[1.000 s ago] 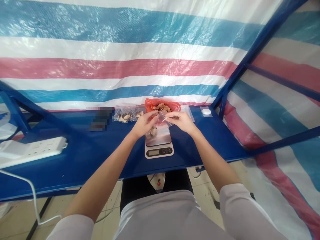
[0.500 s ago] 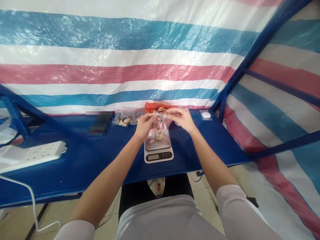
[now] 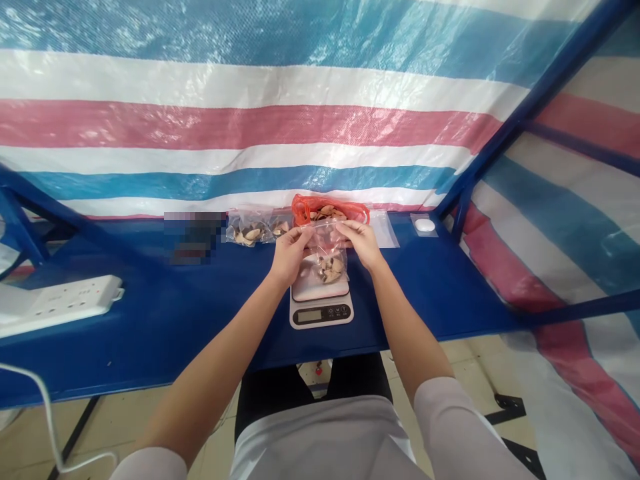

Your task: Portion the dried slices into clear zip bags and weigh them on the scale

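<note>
A clear plastic bag (image 3: 330, 257) with several pale brown, dried-looking pieces at its bottom hangs between my two hands. My left hand (image 3: 293, 250) pinches its top left edge, and my right hand (image 3: 361, 241) pinches the top right. Below and behind the bag is a white kitchen scale (image 3: 320, 293) with a small display and buttons at its front; I cannot tell whether the bag rests on it. Just beyond my hands lies a red net bag (image 3: 303, 208) with more of the brown pieces.
Filled clear bags (image 3: 245, 228) lie left of the net bag, and flat clear bags (image 3: 387, 230) to its right. Farther right is a white round object (image 3: 425, 225). A power strip (image 3: 70, 303) sits on the blue table (image 3: 200, 320) at left. Blue posts frame the striped sheet.
The bag's top is spread wider and flatter between my hands, and its contents show more clearly. My right hand has come lower, uncovering the red net bag. The camera view has shifted slightly.
</note>
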`<state>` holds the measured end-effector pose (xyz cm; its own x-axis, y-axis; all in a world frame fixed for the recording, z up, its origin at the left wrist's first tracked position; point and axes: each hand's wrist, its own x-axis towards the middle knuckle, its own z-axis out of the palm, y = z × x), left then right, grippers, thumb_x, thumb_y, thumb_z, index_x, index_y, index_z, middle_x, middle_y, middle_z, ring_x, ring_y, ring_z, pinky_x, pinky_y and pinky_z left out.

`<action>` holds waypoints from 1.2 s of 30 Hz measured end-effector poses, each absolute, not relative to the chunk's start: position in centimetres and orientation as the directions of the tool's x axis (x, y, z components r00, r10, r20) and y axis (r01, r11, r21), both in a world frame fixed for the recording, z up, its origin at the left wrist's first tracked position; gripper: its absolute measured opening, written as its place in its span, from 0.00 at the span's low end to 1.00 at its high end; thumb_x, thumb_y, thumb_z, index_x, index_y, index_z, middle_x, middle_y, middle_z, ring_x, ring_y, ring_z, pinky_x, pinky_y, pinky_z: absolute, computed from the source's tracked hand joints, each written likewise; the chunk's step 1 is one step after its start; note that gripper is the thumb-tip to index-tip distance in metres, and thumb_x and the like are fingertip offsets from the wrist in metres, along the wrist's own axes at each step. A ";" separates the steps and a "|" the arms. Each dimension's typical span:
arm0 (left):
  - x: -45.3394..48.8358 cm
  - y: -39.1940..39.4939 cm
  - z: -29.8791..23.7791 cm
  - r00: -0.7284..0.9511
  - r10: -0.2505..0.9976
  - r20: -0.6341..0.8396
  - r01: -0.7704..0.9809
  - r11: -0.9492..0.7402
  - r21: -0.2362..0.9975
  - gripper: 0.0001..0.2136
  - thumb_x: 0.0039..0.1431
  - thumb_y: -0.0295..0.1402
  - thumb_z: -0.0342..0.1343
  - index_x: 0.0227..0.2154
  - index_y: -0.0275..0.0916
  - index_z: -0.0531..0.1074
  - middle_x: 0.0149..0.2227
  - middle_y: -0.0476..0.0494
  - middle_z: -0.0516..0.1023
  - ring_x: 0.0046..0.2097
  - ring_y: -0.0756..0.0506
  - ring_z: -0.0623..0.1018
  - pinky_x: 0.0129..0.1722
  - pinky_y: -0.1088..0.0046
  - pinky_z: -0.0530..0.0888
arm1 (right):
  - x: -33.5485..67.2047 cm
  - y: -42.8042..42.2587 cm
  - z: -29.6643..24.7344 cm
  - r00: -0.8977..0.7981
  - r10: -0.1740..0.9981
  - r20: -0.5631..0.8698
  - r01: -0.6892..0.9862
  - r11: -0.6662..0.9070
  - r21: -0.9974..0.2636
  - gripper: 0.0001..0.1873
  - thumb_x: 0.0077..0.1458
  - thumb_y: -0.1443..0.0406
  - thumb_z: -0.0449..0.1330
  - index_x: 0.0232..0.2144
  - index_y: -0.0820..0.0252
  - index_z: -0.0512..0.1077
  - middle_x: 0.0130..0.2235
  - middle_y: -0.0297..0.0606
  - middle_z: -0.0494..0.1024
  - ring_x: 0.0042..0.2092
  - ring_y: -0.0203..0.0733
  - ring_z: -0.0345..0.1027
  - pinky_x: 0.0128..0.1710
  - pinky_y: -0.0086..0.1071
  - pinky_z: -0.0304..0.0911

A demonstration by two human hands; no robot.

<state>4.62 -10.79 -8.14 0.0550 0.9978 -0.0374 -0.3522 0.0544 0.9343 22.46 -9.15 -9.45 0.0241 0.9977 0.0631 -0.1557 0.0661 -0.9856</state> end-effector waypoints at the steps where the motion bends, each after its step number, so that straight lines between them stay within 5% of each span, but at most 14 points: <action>1: 4.5 -10.5 -8.3 0.072 0.997 -0.027 -0.345 0.050 0.937 0.23 0.40 0.50 0.74 0.28 0.36 0.75 0.26 0.49 0.77 0.29 0.50 0.76 0.30 0.74 0.76 | 22.4 -9.1 -9.7 0.041 0.997 0.068 -0.160 0.073 -0.984 0.26 0.39 0.44 0.73 0.33 0.55 0.81 0.33 0.36 0.84 0.37 0.44 0.80 0.37 0.36 0.78; 11: 3.5 -8.2 -10.2 0.109 0.994 0.007 -0.375 0.034 0.926 0.20 0.38 0.45 0.76 0.27 0.36 0.78 0.26 0.49 0.79 0.26 0.51 0.75 0.26 0.75 0.74 | 22.3 -9.2 -10.6 0.057 0.997 0.052 -0.219 0.063 -0.974 0.22 0.41 0.46 0.73 0.30 0.56 0.79 0.27 0.35 0.83 0.30 0.43 0.79 0.28 0.33 0.75; 18: 2.8 -8.5 -10.4 0.088 0.994 0.068 -0.348 -0.033 0.937 0.16 0.42 0.43 0.75 0.26 0.37 0.79 0.26 0.47 0.80 0.27 0.49 0.78 0.26 0.75 0.73 | 22.4 -9.1 -11.2 0.059 0.998 0.019 -0.247 0.033 -0.969 0.24 0.39 0.47 0.74 0.32 0.57 0.79 0.28 0.34 0.83 0.30 0.42 0.79 0.28 0.33 0.76; 36: 2.8 -8.7 -10.0 -0.011 1.000 0.023 -0.382 -0.026 0.924 0.17 0.35 0.41 0.76 0.23 0.37 0.77 0.21 0.49 0.77 0.24 0.49 0.75 0.22 0.75 0.72 | 22.1 -9.2 -11.6 0.110 0.993 0.036 -0.228 0.061 -0.972 0.21 0.41 0.49 0.73 0.29 0.57 0.77 0.28 0.34 0.82 0.30 0.41 0.78 0.28 0.32 0.74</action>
